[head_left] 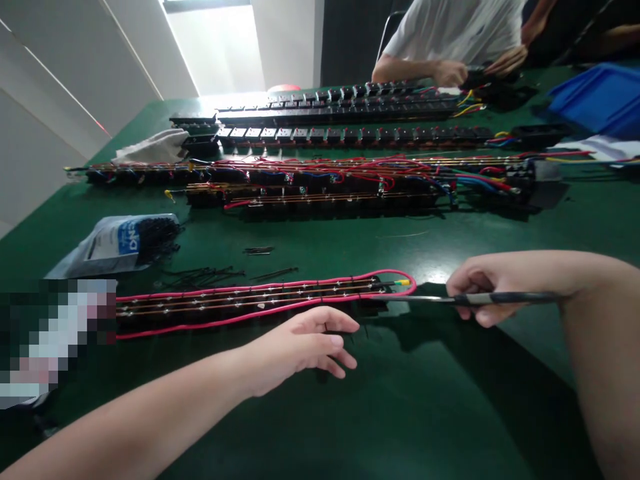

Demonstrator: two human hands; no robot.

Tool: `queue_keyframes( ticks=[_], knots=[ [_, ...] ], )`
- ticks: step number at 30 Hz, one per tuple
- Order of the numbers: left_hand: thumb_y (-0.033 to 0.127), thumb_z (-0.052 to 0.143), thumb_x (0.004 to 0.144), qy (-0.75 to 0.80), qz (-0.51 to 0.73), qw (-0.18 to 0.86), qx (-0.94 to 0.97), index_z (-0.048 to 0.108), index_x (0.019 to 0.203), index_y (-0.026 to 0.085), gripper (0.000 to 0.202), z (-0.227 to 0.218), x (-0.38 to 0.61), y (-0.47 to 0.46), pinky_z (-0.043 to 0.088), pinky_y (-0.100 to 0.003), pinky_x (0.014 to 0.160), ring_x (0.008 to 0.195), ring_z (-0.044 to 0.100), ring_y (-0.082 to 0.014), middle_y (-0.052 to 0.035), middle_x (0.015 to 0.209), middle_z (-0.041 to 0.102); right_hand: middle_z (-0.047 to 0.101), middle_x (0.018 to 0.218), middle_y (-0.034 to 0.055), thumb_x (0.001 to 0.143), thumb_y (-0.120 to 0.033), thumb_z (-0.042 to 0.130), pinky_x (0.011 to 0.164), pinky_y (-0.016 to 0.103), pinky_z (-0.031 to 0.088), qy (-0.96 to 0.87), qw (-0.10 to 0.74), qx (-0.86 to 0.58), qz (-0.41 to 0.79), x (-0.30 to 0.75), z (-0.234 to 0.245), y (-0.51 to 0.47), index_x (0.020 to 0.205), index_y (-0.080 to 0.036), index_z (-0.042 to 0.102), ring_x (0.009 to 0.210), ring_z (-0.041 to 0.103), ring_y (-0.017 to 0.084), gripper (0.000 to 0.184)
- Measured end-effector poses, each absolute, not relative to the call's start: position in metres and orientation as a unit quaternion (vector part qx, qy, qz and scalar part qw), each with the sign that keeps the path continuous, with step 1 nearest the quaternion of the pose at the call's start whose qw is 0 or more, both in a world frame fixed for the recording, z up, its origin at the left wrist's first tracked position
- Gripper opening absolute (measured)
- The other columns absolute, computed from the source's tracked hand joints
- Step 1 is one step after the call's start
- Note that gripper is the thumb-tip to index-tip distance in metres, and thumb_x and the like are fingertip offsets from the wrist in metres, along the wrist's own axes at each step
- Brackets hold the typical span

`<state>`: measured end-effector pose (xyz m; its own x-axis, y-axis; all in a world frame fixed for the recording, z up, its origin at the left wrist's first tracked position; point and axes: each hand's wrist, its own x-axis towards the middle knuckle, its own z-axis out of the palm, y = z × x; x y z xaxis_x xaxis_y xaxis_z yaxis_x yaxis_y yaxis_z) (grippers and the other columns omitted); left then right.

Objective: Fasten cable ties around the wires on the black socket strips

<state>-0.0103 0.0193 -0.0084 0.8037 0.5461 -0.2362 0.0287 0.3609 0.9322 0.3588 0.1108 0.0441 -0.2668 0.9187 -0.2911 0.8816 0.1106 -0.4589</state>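
Observation:
A long black strip of sockets (pixel 250 303) with copper bars and a looped red wire lies across the green table (pixel 450 413) in front of me. My left hand (pixel 305 343) rests at the strip's near edge, fingers loosely curled, holding nothing that I can see. My right hand (pixel 483 293) is closed on a long thin tool (pixel 450 299) whose tip points at the strip's right end, by the yellow-green wire tip.
Loose black cable ties (pixel 210 275) and an open bag of them (pixel 120 243) lie left of centre. Several more wired strips (pixel 325 177) fill the middle and far table. A person in a white shirt (pixel 450 40) works at the far side. A blue bin (pixel 600 97) stands far right.

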Motion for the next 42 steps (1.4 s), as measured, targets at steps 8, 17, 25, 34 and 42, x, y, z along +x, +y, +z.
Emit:
queue_keyframes(
  ticks=[8,17,25,34,42],
  knots=[
    [0.026,0.045,0.104,0.219,0.14,0.813,0.522,0.038,0.152,0.027,0.048,-0.021,-0.009,0.022,0.051,-0.047,0.108,0.129,0.061,-0.0243,-0.0167,0.152,0.049,0.071,0.066,0.0032,0.067,-0.04,0.08,0.054,0.029,0.044,-0.62,-0.177,-0.51,0.57,0.356,0.041,0.11,0.076,-0.019,0.078,0.057,0.062,0.016,0.023],
    [0.028,0.058,0.096,0.203,0.175,0.822,0.503,0.049,0.148,0.027,0.053,-0.009,-0.004,0.025,0.052,-0.043,0.107,0.143,0.046,-0.0271,-0.0124,0.161,0.039,0.062,0.057,-0.0028,0.068,-0.05,0.077,0.047,0.024,0.034,-0.609,-0.189,-0.492,0.593,0.351,0.038,0.112,0.077,-0.017,0.073,0.051,0.051,0.01,0.034],
    [0.032,0.066,0.094,0.215,0.18,0.865,0.416,0.059,0.141,0.029,0.048,-0.007,-0.006,0.023,0.047,-0.036,0.108,0.143,0.043,-0.0255,-0.0078,0.159,0.043,0.06,0.061,-0.002,0.065,-0.054,0.081,0.047,0.022,0.038,-0.604,-0.22,-0.475,0.6,0.344,0.033,0.116,0.08,-0.016,0.068,0.054,0.051,0.011,0.043],
    [0.035,0.063,0.096,0.206,0.174,0.86,0.433,0.058,0.141,0.031,0.046,-0.005,-0.009,0.024,0.047,-0.036,0.109,0.142,0.043,-0.0247,-0.0071,0.158,0.044,0.057,0.06,-0.0037,0.068,-0.052,0.081,0.046,0.022,0.037,-0.602,-0.203,-0.478,0.607,0.343,0.029,0.115,0.076,-0.019,0.062,0.052,0.051,0.01,0.039],
    [0.034,0.062,0.097,0.198,0.163,0.868,0.425,0.057,0.143,0.03,0.046,-0.006,-0.01,0.027,0.047,-0.037,0.109,0.142,0.043,-0.0239,-0.008,0.159,0.043,0.057,0.06,-0.0044,0.067,-0.052,0.08,0.042,0.021,0.037,-0.598,-0.197,-0.47,0.618,0.339,0.03,0.114,0.077,-0.02,0.062,0.048,0.05,0.009,0.038]
  ],
)
